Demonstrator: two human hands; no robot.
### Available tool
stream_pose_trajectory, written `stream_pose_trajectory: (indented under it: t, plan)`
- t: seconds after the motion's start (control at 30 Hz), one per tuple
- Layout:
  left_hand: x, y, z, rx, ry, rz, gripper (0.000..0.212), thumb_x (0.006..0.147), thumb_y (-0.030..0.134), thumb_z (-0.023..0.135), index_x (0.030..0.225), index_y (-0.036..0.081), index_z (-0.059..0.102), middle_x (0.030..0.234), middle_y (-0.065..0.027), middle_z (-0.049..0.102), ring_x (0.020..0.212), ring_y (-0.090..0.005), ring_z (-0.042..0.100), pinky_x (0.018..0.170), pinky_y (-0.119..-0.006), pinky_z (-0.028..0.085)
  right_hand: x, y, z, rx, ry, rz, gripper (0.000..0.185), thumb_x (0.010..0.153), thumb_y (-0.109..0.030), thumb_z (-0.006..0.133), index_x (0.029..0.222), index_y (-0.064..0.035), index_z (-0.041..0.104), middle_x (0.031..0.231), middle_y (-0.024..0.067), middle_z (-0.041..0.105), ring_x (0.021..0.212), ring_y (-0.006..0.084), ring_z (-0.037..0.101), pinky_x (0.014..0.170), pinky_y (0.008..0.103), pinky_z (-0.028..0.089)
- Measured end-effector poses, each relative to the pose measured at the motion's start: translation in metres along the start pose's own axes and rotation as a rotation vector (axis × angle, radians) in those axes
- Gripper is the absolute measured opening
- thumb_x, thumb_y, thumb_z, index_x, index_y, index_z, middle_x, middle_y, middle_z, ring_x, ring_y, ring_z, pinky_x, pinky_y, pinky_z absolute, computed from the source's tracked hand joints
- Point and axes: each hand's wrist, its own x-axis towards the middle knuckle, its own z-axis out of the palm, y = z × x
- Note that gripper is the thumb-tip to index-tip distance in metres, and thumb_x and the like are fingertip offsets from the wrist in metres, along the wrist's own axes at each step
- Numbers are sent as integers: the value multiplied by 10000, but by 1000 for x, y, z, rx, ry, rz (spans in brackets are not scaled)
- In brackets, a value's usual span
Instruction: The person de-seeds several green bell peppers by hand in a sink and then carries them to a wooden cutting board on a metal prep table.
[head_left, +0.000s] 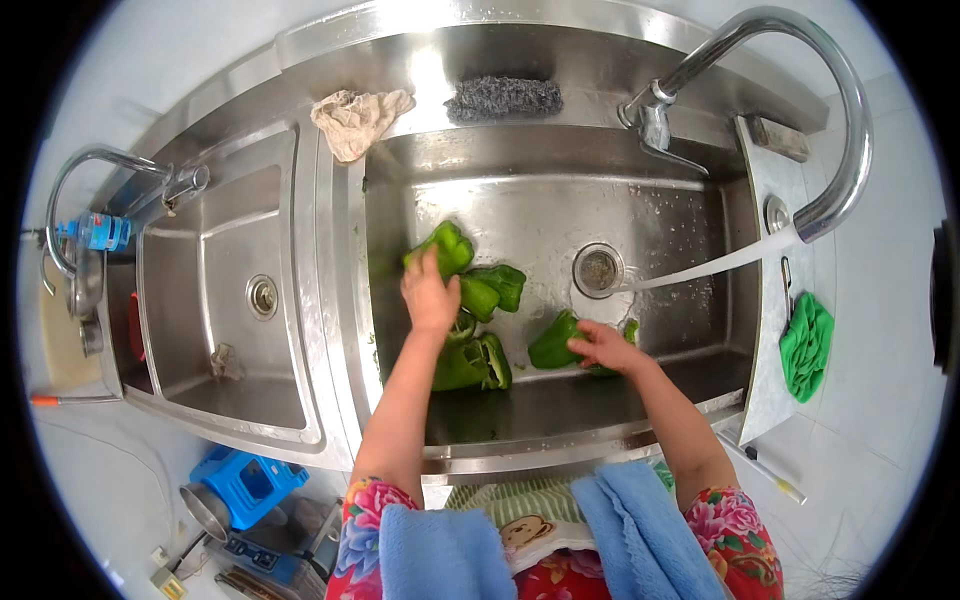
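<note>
In the large stainless steel sink (675, 232), my left hand (429, 294) rests on a green bell pepper (450, 246) at the left side. More green pepper pieces (461, 366) lie below and beside it, some cut open. My right hand (606, 346) touches another green pepper (553, 341) near the front wall, fingers partly curled; whether it grips the pepper is unclear. A small green piece (630, 330) shows just beyond this hand. Water runs from the tall chrome faucet (840, 180) towards the drain (598, 270).
A second sink basin (240, 199) with its own faucet (112, 150) lies left. On the back ledge are a beige cloth (356, 120) and a dark grey scrubbing pad (504, 99). A green cloth (806, 349) lies at the right edge.
</note>
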Motion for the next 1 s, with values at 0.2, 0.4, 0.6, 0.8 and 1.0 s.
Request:
stream_pose_trajectory:
  t: [0.2,0.4,0.6,0.8,1.0]
  plan:
    - [60,-15,2,116,-449,-122,843,607,276,797,1326,108,391,1273,-186,451,1166,-354,444,989,-441,366,5,-2,27,-886,252,-315,391,805,-262,651,1099,-27,550,963,187,601,942,350,577,827,393,465]
    - [57,-31,14,12,-482,-151,954,580,313,810,1365,122,304,1243,-229,451,1172,-372,450,968,-405,406,18,-41,46,-531,312,-347,323,814,-242,626,1044,-20,582,949,157,625,907,329,600,780,396,481]
    - [47,-26,16,-101,-360,-241,882,584,296,800,1309,61,355,1152,-242,486,1144,-369,457,976,-402,391,36,-31,52,-450,146,-322,384,837,-289,623,1117,-36,557,983,126,646,885,291,621,760,378,488]
    - [10,60,-10,-175,-68,118,742,604,243,814,1181,-23,431,1021,-214,502,988,-375,482,871,-434,415,20,-74,57,481,196,-142,674,841,-291,667,1363,-140,269,1187,86,493,1048,189,509,787,338,488]
    - [-45,109,-10,-567,-333,97,905,614,278,833,1296,-17,317,1114,-198,500,1058,-320,502,926,-383,414,15,-77,45,477,494,-456,716,797,-193,719,1327,-82,251,1194,91,447,1094,182,463,888,316,442]
